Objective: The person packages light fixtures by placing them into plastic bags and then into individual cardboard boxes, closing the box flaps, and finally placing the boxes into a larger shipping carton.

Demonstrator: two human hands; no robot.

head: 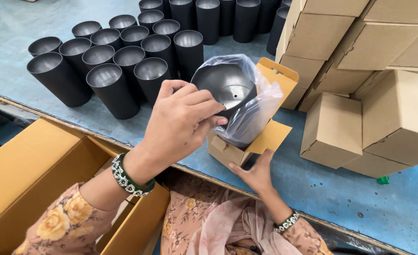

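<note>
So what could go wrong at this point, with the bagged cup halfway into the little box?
The plastic bag bunches over the box edge, so it might snag or tear as the cup goes in. The box sits tilted near the table edge, steadied only by the right hand, and could slip off. The left hand grips just the rim, so the cup may twist.

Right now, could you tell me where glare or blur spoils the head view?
Head view: sharp at the centre; sheen on the plastic bag around the black cup; soft glints inside the open cups; the sleeve at the bottom edge is slightly soft; shadows faint under even light.
</note>
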